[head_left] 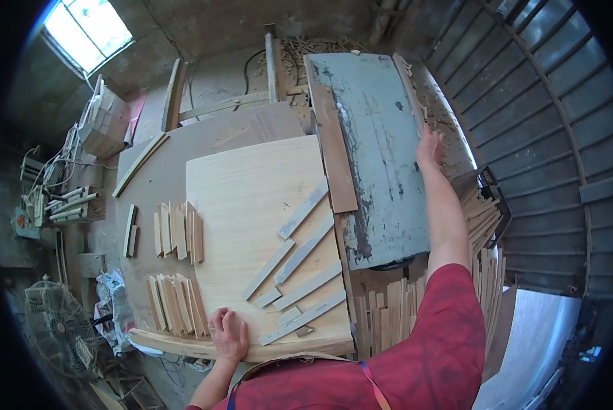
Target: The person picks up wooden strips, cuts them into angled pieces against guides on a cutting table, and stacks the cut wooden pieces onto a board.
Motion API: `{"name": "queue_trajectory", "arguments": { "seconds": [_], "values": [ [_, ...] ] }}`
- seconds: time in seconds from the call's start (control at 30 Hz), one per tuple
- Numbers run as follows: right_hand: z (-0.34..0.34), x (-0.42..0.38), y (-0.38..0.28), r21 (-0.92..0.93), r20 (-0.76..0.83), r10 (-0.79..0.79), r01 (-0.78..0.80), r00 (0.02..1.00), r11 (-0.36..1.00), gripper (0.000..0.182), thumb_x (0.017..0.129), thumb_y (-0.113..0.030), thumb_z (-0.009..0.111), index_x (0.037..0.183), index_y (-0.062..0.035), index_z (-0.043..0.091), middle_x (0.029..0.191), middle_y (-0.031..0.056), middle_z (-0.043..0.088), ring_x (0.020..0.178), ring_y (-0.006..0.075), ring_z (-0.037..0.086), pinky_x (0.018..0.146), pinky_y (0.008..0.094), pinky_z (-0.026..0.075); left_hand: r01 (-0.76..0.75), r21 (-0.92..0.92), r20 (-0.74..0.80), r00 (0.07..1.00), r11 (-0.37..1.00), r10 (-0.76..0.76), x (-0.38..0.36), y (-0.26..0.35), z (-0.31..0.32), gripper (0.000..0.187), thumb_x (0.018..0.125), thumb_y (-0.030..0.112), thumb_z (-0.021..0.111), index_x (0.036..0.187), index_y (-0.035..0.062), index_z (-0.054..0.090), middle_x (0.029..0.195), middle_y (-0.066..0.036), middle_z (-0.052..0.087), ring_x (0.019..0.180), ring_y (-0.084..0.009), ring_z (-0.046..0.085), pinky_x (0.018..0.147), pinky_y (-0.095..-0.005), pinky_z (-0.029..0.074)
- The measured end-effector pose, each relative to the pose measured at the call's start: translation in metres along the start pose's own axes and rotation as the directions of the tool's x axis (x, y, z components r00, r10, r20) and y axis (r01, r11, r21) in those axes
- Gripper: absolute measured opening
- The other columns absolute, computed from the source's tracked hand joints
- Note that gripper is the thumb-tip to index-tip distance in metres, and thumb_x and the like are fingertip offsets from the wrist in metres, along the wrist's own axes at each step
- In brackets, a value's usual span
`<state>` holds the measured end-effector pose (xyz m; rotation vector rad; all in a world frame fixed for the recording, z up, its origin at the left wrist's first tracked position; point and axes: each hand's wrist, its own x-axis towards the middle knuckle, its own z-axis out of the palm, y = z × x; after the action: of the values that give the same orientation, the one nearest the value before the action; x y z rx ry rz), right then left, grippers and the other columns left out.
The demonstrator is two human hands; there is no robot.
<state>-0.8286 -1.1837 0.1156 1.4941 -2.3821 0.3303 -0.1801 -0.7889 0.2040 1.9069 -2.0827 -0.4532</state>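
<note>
My left hand lies on the near edge of a pale plywood sheet, its fingers spread and holding nothing. Several grey-faced wood strips rest slantwise on that sheet, with small offcuts among them. Stretched far forward, my right hand is at the right edge of a worn blue-grey tabletop, beside a narrow wooden strip. Its fingers look curled, but what they hold, if anything, is too small to make out.
Upright wood pieces stand in two bundles on the left. More strips are stacked below the blue-grey tabletop, near a dark crate. A brown board lies along its left edge. A fan stands at the lower left.
</note>
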Motion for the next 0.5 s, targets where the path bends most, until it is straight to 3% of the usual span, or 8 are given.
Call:
{"name": "queue_trajectory", "arguments": {
  "seconds": [0.27, 0.33, 0.5],
  "values": [
    [-0.055, -0.109, 0.026, 0.269, 0.043, -0.071, 0.057, 0.997, 0.961, 0.043, 0.096, -0.009, 0.061, 0.139, -0.0131, 0.062, 0.111, 0.0194, 0.066, 0.108, 0.0397, 0.059, 0.095, 0.0485, 0.049, -0.027, 0.002, -0.004, 1.000, 1.000, 0.027, -0.003, -0.003, 0.006, 0.044, 0.087, 0.019, 0.071, 0.125, 0.0031, 0.057, 0.131, -0.021, 0.052, 0.121, -0.0420, 0.050, 0.105, -0.0527, 0.038],
    [-0.063, -0.137, 0.036, 0.362, 0.108, -0.191, 0.140, 0.976, 0.922, 0.044, 0.095, -0.007, 0.062, 0.139, -0.0134, 0.062, 0.107, 0.0180, 0.065, 0.104, 0.0386, 0.058, 0.093, 0.0484, 0.049, -0.027, 0.020, 0.002, 1.000, 0.999, 0.027, -0.003, -0.004, 0.006, 0.045, 0.087, 0.019, 0.071, 0.126, 0.0030, 0.056, 0.132, -0.022, 0.051, 0.122, -0.0421, 0.050, 0.106, -0.0528, 0.037],
    [-0.053, -0.148, 0.092, 0.325, 0.118, -0.161, 0.115, 0.980, 0.939, 0.045, 0.094, -0.004, 0.063, 0.138, -0.0139, 0.063, 0.102, 0.0173, 0.064, 0.102, 0.0378, 0.058, 0.092, 0.0474, 0.049, -0.009, 0.016, 0.015, 1.000, 1.000, 0.009, -0.006, -0.004, 0.006, 0.046, 0.086, 0.018, 0.071, 0.126, 0.0030, 0.056, 0.132, -0.022, 0.051, 0.123, -0.0422, 0.049, 0.107, -0.0529, 0.037]
  ]
}}
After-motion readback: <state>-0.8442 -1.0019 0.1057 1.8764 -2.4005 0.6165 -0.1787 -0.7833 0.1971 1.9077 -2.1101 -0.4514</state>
